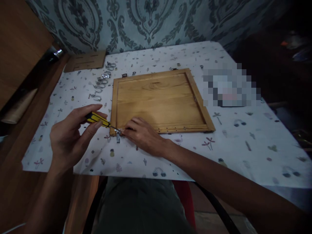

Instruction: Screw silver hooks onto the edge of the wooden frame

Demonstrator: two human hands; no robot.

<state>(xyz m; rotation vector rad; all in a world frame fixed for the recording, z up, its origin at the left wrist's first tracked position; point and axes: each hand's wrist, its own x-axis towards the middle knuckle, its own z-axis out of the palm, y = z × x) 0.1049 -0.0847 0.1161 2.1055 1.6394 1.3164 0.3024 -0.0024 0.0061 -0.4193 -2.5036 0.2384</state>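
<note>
My left hand is closed round the yellow and black handle of a screwdriver. The screwdriver's shaft slants down to the right, its tip at a small metal hinge on the near left corner of a wooden panel. My right hand rests on the panel's near edge beside the hinge. Its fingers are drawn together at the hinge, and what they pinch, if anything, is hidden. The panel lies flat, with a raised frame and several small holes along its near edge.
Several metal hardware pieces lie in a row left of the panel. Behind them is a piece of cardboard. A blurred-out item sits on the right of the patterned tablecloth. A patterned curtain hangs behind the table.
</note>
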